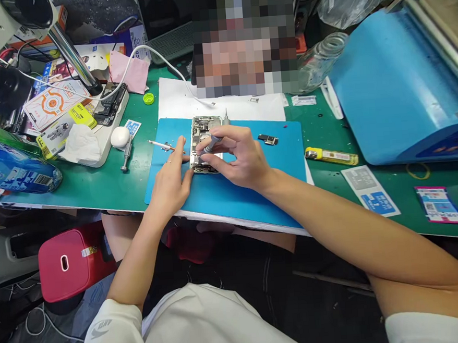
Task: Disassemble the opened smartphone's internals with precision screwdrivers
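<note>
An opened smartphone, its inner parts bared, lies on the blue mat. My left hand rests at the phone's left edge, fingers stretched and apart, thumb near its lower left corner. Above the phone, my right hand pinches a small grey screwdriver tilted over its inside; the tip is hidden behind fingers. A second screwdriver lies at the phone's upper right, pointing away. Beside my left fingertips is a thin white tool, partly covered. A small dark phone part sits on the mat to the right.
A white sheet lies beyond the mat. On the right are a yellow utility knife, cards and a big blue machine. Another screwdriver, a white round case and a microscope stand are left. A blurred patch covers the back.
</note>
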### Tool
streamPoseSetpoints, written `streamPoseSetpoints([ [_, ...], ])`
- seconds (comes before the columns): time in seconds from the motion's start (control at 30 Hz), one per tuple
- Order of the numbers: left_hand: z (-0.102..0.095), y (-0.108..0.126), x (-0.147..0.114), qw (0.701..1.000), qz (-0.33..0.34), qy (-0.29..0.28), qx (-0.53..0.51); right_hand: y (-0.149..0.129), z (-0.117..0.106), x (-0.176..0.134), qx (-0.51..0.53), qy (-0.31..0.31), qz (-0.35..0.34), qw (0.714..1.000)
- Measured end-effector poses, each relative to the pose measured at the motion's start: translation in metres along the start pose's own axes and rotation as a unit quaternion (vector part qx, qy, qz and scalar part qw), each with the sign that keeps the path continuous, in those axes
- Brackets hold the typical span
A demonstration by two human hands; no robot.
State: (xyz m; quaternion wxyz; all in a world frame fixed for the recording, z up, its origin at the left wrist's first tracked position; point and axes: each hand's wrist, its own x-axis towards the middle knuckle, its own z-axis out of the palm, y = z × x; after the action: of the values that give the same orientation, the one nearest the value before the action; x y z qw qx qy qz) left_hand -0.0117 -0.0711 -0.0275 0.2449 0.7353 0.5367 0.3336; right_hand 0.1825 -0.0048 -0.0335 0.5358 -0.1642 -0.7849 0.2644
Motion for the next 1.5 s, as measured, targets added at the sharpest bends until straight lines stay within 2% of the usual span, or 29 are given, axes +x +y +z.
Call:
streamPoseSetpoints([
  [0.33, -0.002, 0.002, 0.0, 1.0, -0.007, -0.005, 0.01, 0.003, 0.001, -0.003, -0.019, 0.003, 0.013, 1.0],
  [0.6, -0.001, 0.001, 0.0, 1.0, -0.005, 0.001, 0.009, 0.007, 0.004, -0.003, -0.055, -0.015, -0.034, 0.998],
  [0.73, -0.002, 0.001, 0.0, 1.0, -0.008, 0.0, 0.006, 0.006, 0.005, 0.0, -0.078, -0.003, -0.047, 0.996],
  [1.03, -0.003, 0.001, -0.001, 1.0, -0.014, 0.004, 0.017, 0.005, 0.007, 0.007, -0.066, -0.011, -0.072, 0.995],
  [1.5, -0.004, 0.002, -0.002, 1.0, -0.008, 0.003, 0.023, 0.005, 0.009, 0.008, -0.094, 0.017, -0.107, 0.99],
])
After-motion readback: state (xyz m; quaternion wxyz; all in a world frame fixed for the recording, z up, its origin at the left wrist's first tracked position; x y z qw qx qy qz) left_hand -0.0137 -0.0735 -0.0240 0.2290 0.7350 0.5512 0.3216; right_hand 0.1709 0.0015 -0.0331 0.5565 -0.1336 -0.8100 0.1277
